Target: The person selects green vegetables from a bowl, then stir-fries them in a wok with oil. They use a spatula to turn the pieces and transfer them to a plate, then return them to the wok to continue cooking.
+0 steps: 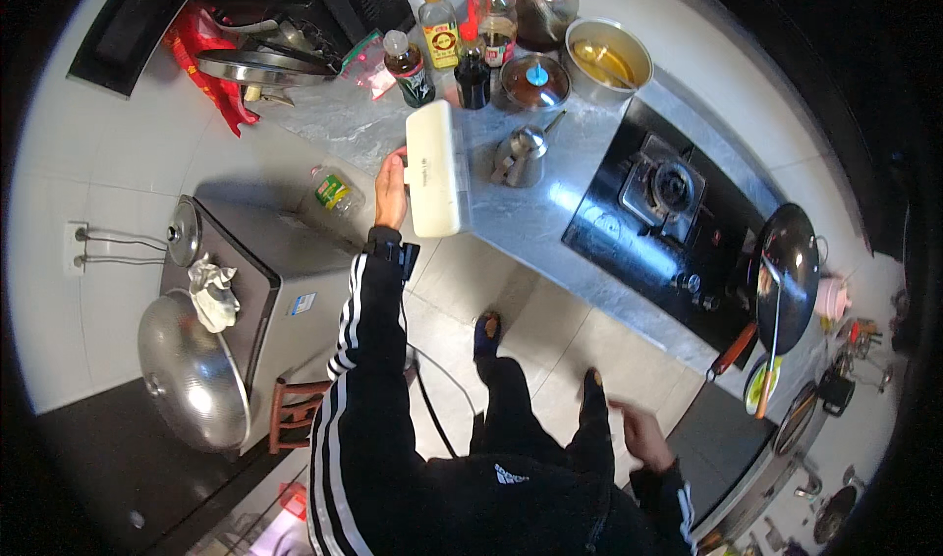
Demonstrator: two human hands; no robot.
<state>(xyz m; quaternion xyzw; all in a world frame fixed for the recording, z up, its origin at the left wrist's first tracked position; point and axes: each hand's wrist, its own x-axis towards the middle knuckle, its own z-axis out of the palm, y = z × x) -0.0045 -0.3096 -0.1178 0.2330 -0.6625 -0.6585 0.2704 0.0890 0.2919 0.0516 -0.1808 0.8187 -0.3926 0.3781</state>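
Observation:
My left hand [391, 194] grips a cream-coloured rectangular box [432, 168] by its left side. The box has a see-through strip along its right side and is held out over the counter's front left corner. Parts of my fingers are hidden behind it. My right hand [645, 438] hangs low beside my right leg, away from the counter. It holds nothing that I can see, and a finger stretches out to the left. Close to the box on the counter stand a steel oil pot [523, 155] with a spout and a dark sauce bottle [472, 77].
Behind are more bottles [439, 27], a glass-lidded bowl [535, 83], a red-lidded jar [547, 6] and a steel pot of yellow liquid [609, 57]. A gas stove [668, 212] lies right, with a wok [786, 261] at its edge. A large domed lid [194, 369] leans left.

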